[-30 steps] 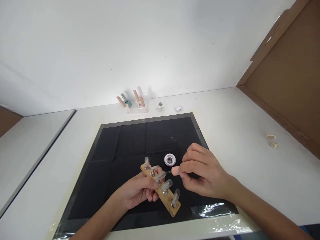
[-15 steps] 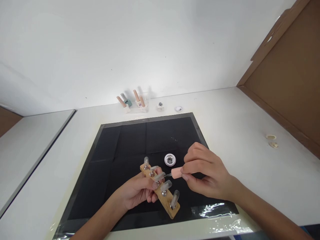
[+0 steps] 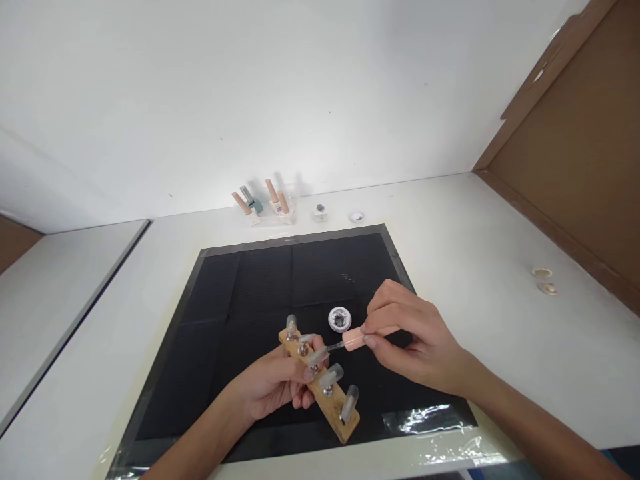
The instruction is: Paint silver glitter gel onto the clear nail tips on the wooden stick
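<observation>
My left hand [image 3: 280, 380] is closed around a wooden nail-tip stand [image 3: 327, 403], held tilted above the black mat. Several clear false nails [image 3: 331, 375] stick up from it on small metal mounts. Between the thumb and fingers of my right hand [image 3: 413, 333] is a nail polish brush [image 3: 354, 339] with a peach handle. Its bristle end reaches the middle false nail [image 3: 318, 355]; whether it touches cannot be made out for certain. Just beyond the brush, a small round pot [image 3: 340, 319] with silvery contents lies on the mat.
The black mat [image 3: 260, 280] is taped to a white table [image 3: 465, 247]. At the back stand polish bottles [image 3: 283, 203], a small square jar [image 3: 321, 212] and a round lid [image 3: 357, 217]. Two small round pieces [image 3: 547, 288] lie at right, near a brown cardboard panel [image 3: 580, 153].
The brush has tilted, its handle now angling up to the right, and my right hand has shifted slightly up. My left hand and the stand have hardly moved.
</observation>
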{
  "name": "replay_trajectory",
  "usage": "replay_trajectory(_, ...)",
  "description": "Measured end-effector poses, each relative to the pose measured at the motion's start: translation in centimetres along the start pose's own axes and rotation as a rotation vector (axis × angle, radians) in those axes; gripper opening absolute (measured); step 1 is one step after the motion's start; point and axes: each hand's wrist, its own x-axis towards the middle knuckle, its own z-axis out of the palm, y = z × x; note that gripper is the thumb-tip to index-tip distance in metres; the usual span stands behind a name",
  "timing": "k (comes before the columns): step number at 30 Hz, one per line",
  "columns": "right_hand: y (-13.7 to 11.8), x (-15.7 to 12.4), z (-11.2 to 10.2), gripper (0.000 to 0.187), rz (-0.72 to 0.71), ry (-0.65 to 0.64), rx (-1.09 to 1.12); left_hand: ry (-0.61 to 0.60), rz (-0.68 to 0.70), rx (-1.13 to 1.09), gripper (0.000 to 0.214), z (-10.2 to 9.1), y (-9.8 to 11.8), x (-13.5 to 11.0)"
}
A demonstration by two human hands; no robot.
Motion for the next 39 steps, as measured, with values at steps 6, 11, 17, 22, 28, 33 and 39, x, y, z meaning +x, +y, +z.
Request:
replay_trajectory(6,0.1,0.0,0.3,0.014,0.040,-0.060,0.048,-0.020,-0.006,0.014,0.021,0.1,0.1,-0.1)
replay_trajectory(11,0.5,-0.3,0.2,0.017,0.147,-0.002,0.074,-0.022,-0.006,0.017,0.021,0.3,0.3,-0.2)
replay_trajectory(17,0.6,-0.6,0.1,0.013,0.217,0.031,0.250,0.002,-0.007,0.047,0.024,0.5,0.4,-0.2)
replay_trajectory(22,0.7,-0.7,0.1,0.011,0.323,0.022,0.369,0.024,-0.012,0.089,0.025,0.9,0.4,-0.1)
replay_trajectory(28,0.8,-0.8,0.2,0.013,0.346,-0.028,0.436,0.029,-0.017,0.120,0.026,1.4,0.6,-0.2)
replay_trajectory(33,1.0,-0.8,0.4,0.014,0.366,-0.056,0.488,0.017,-0.015,0.132,0.025,1.3,0.7,-0.1)
replay_trajectory(39,1.1,-0.8,0.5,0.011,0.424,-0.071,0.591,0.020,-0.017,0.131,0.026,1.2,0.6,-0.1)
